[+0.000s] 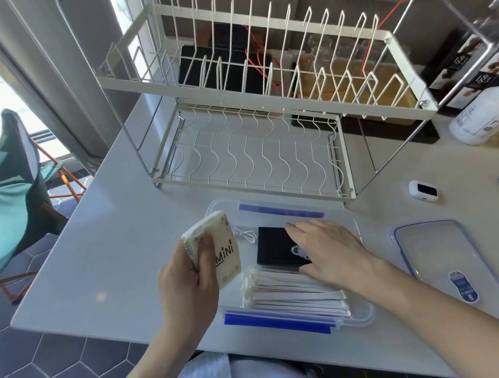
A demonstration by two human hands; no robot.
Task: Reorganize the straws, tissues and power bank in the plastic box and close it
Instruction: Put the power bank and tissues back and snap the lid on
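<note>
Head view: nearest in the plastic box (366, 316) lie the wrapped straws (294, 299); beyond them the right hand (329, 251) presses flat, fingers straight, on the black power bank (273, 247). The left hand (187, 287) grips the tissues (217, 250) over the box's left end, probably best slid in there, clear of the white cable (244, 235). Right of the box, the lid (442, 261) waits on the table (115, 272), the dish rack (255, 159) beyond.

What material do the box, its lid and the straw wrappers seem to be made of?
The clear rectangular box and the clear lid with blue rim look like glossy transparent plastic: the counter shows through them. The white straw wrappers look like matte paper, opaque with crimped ends.
</note>
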